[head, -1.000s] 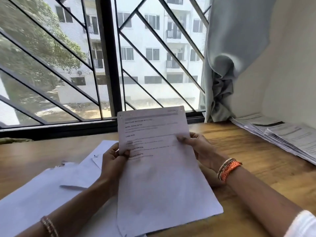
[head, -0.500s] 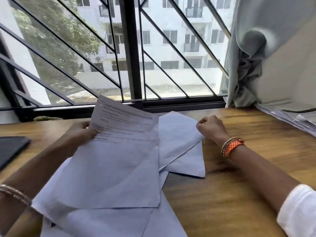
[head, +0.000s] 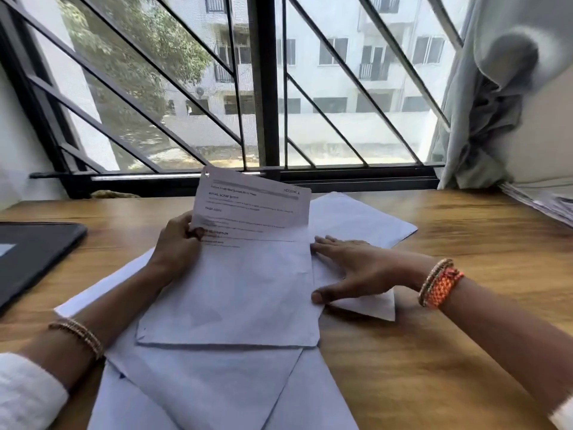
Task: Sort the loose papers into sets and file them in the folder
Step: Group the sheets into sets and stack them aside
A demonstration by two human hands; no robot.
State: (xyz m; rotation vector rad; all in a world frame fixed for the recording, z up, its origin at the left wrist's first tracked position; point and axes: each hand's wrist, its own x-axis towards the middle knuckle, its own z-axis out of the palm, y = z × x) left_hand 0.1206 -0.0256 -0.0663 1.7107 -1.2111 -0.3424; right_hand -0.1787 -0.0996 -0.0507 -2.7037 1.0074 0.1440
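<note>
Head view: left hand [head: 176, 243] pinches the printed sheet [head: 248, 262] alone; right hand [head: 356, 268], released, now lies spread flat on loose papers [head: 356, 221] on the tabletop [head: 434, 352], likely selecting the next.

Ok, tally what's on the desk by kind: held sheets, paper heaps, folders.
Printed sheet, held in the left hand: 1
Paper heaps: 2, the loose sheets in the middle and the stack at the right edge; sheets within each cannot be counted
Dark folder: 1
Total: 4
</note>
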